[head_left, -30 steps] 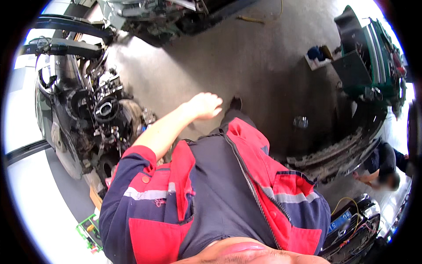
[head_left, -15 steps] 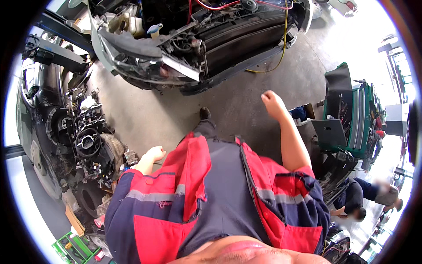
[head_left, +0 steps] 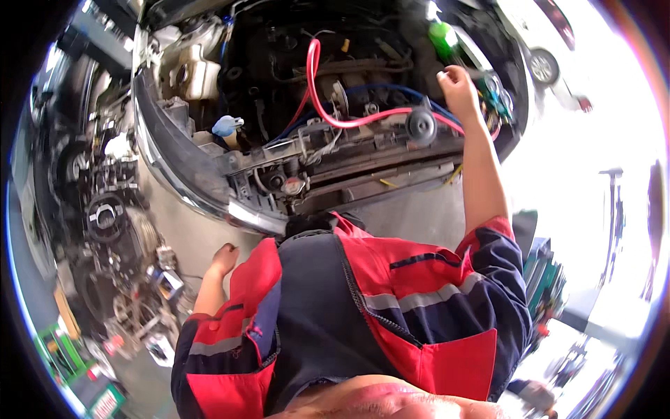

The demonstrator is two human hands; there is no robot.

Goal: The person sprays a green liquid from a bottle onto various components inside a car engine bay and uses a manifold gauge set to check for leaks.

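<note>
Left hand (head_left: pixel 225 257) hangs near the car's glossy, curved front corner (head_left: pixel 255 217); its grip cannot be told. Rightward, a red hose (head_left: pixel 313 70) and blue hose (head_left: pixel 387 86) make 2 smooth curves beside a round black disc (head_left: pixel 421 126); a sweeping right forearm (head_left: pixel 481 164) could snag them. Right hand (head_left: pixel 458 89) curls, contents hidden, near a shiny green bottle (head_left: pixel 442 38), which a knuckle might topple.

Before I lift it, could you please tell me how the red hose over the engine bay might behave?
The red hose would probably flex, since it already sweeps through a smooth bend. It may snag if pulled sideways, as it seems to pass right by the round black part.
</note>
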